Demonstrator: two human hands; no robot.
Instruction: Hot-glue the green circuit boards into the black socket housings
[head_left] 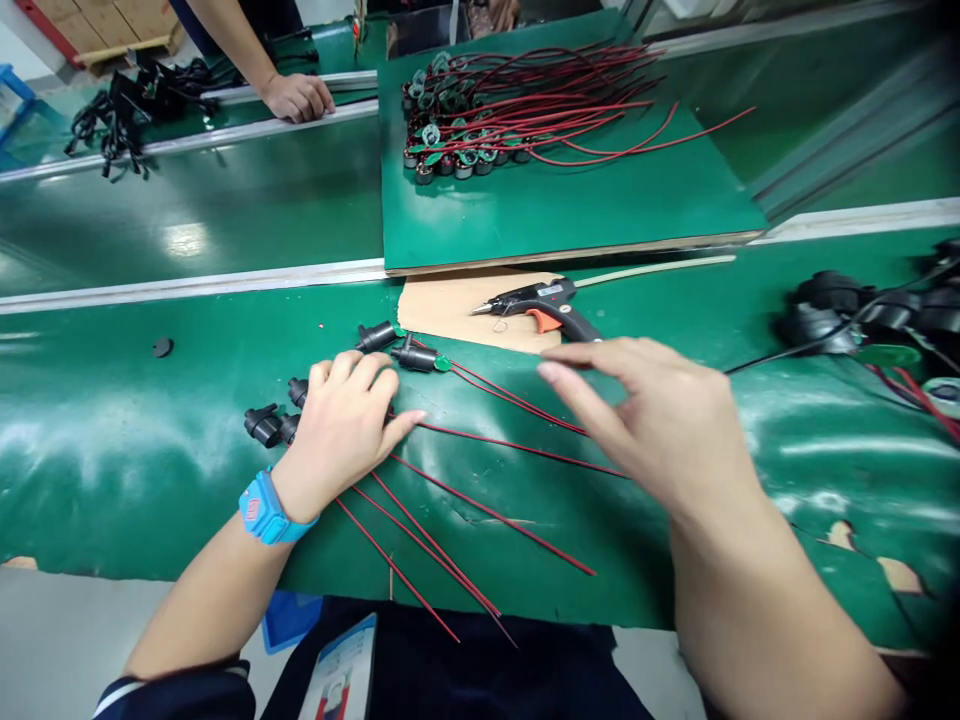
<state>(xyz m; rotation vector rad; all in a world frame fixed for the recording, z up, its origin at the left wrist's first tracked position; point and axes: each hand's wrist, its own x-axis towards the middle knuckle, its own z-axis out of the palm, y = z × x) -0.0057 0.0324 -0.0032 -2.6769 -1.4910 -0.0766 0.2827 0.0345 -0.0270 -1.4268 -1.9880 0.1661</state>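
Note:
My left hand (pixel 347 412), with a blue wrist strap (pixel 268 508), lies palm down over several small black pump motors, its thumb held apart. What is under the palm is hidden. One black motor (pixel 262 425) shows left of the hand. Another motor (pixel 415 355) with a green end disc sits just beyond the fingers. Red wires (pixel 495 508) trail from the group toward the right and the table's front edge. My right hand (pixel 637 410) hovers over the wire ends, thumb and forefinger apart, holding nothing. Just beyond it, a black glue gun (pixel 551 305) with an orange trigger rests on cardboard (pixel 435 305).
A raised green board (pixel 570 215) at the back carries many round parts with red wires (pixel 540 115). Black assemblies (pixel 832 310) crowd the right edge. A small black disc (pixel 163 347) lies at left. Another person's hand (pixel 300 97) rests on the far rail near black cables (pixel 142 100).

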